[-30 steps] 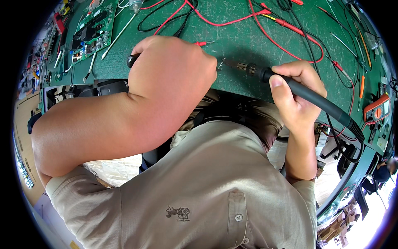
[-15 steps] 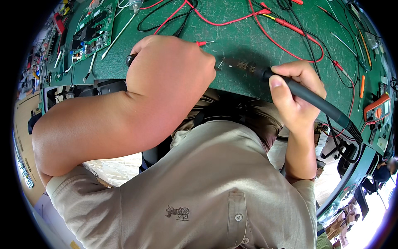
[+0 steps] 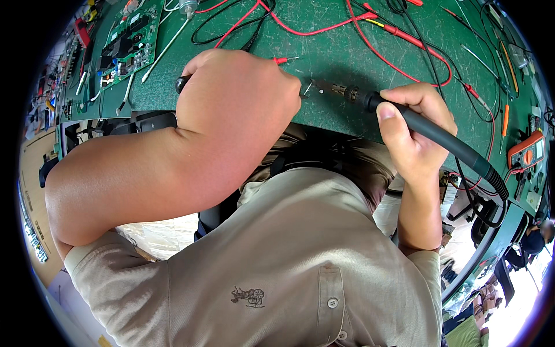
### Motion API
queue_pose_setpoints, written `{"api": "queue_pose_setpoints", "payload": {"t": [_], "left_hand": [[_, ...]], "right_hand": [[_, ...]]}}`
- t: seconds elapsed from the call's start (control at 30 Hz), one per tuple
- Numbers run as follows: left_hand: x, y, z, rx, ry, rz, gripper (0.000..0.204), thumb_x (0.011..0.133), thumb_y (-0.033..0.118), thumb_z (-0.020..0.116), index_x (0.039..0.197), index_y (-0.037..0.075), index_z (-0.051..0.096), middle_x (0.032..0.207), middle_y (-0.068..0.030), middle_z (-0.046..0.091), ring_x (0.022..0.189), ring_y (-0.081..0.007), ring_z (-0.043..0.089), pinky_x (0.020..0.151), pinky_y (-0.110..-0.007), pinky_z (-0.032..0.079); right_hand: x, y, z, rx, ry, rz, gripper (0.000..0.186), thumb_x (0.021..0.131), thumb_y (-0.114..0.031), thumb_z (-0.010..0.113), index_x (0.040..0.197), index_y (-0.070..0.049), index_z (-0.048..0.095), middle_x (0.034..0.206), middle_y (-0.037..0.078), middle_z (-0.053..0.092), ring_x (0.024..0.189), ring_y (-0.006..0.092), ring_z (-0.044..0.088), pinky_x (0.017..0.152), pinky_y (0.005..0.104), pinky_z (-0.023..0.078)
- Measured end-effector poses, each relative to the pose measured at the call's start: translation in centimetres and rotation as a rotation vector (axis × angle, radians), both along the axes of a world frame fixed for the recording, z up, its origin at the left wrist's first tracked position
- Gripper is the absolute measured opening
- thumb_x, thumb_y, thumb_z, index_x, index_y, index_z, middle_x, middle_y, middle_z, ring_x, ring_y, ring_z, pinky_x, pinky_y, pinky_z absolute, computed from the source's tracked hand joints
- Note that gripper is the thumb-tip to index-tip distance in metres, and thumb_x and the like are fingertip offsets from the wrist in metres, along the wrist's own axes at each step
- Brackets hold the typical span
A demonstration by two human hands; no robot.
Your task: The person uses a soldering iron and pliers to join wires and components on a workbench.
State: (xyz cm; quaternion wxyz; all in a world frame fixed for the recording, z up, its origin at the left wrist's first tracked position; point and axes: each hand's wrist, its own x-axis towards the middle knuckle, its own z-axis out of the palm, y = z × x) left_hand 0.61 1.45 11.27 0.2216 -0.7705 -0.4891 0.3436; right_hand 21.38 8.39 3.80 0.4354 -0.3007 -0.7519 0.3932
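My right hand (image 3: 416, 124) grips the black handle of a hot-air rework handpiece (image 3: 442, 134), thumb and fingers wrapped round it. Its slotted metal barrel (image 3: 347, 92) points left over the green bench mat (image 3: 324, 52), and a ribbed hose runs off its rear. My left hand (image 3: 243, 87) is a fist, back upward, round a tool whose rounded black end (image 3: 181, 84) sticks out on the left; a thin dark tip shows by the knuckles, but the tool's kind is hidden. Between the fist and the nozzle lie a thin metal bit (image 3: 308, 88) and a tiny white dot (image 3: 321, 91).
Beyond my left hand are a green circuit board (image 3: 132, 40) and a white swab-like stick (image 3: 167, 49). Red and black test leads (image 3: 312, 33) loop across the mat's far side. At right are an orange multimeter (image 3: 527, 153), an orange-handled screwdriver (image 3: 505, 120) and several thin tools.
My right hand and the hot-air handpiece have shifted slightly right, drawing the nozzle a little away from my left fist. My left hand has stayed put.
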Motion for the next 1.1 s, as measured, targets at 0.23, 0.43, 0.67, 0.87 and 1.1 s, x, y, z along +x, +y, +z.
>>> {"api": "queue_pose_setpoints", "payload": {"t": [0.23, 0.43, 0.67, 0.87, 1.1], "left_hand": [[0.59, 0.36, 0.53, -0.146, -0.045, 0.128, 0.017, 0.059, 0.008, 0.075, 0.076, 0.009, 0.075, 0.066, -0.0066, 0.068, 0.063, -0.0233, 0.069, 0.054, -0.043, 0.057], [0.05, 0.01, 0.07, -0.018, -0.024, 0.022, 0.015, 0.055, 0.007, 0.070, 0.063, 0.010, 0.057, 0.055, -0.0002, 0.053, 0.055, -0.0118, 0.059, 0.045, -0.025, 0.045], [0.10, -0.07, 0.06, -0.001, 0.004, 0.014, 0.016, 0.055, 0.007, 0.070, 0.063, 0.010, 0.056, 0.055, 0.0002, 0.053, 0.055, -0.0114, 0.060, 0.044, -0.025, 0.045], [-0.10, -0.06, -0.08, -0.003, 0.003, -0.002, 0.017, 0.055, 0.008, 0.070, 0.063, 0.010, 0.056, 0.055, 0.0005, 0.053, 0.055, -0.0112, 0.059, 0.043, -0.025, 0.044], [0.12, 0.03, 0.36, -0.043, 0.020, 0.011, 0.017, 0.056, 0.008, 0.070, 0.064, 0.010, 0.056, 0.056, 0.0007, 0.053, 0.055, -0.0116, 0.060, 0.045, -0.025, 0.045]], "right_hand": [[-0.01, -0.02, 0.16, -0.008, -0.001, 0.005, 0.012, 0.078, -0.005, 0.073, 0.084, 0.002, 0.064, 0.065, 0.003, 0.063, 0.055, 0.0053, 0.054, 0.050, 0.0200, 0.043], [-0.02, -0.06, 0.19, -0.006, -0.009, 0.003, 0.012, 0.077, -0.004, 0.073, 0.083, 0.002, 0.064, 0.065, 0.003, 0.062, 0.055, 0.0052, 0.054, 0.050, 0.0199, 0.042], [0.32, -0.02, 0.10, -0.027, -0.005, -0.014, 0.013, 0.077, -0.003, 0.073, 0.084, 0.002, 0.064, 0.066, 0.003, 0.063, 0.057, 0.0052, 0.055, 0.051, 0.0198, 0.043], [0.23, -0.20, 0.01, -0.048, 0.043, 0.010, 0.014, 0.078, -0.005, 0.074, 0.085, 0.003, 0.064, 0.066, 0.003, 0.062, 0.057, 0.0054, 0.055, 0.051, 0.0197, 0.043], [0.12, -0.07, -0.36, -0.006, 0.015, 0.001, 0.013, 0.078, -0.005, 0.073, 0.084, 0.002, 0.064, 0.066, 0.003, 0.062, 0.055, 0.0052, 0.054, 0.051, 0.0194, 0.043]]}}
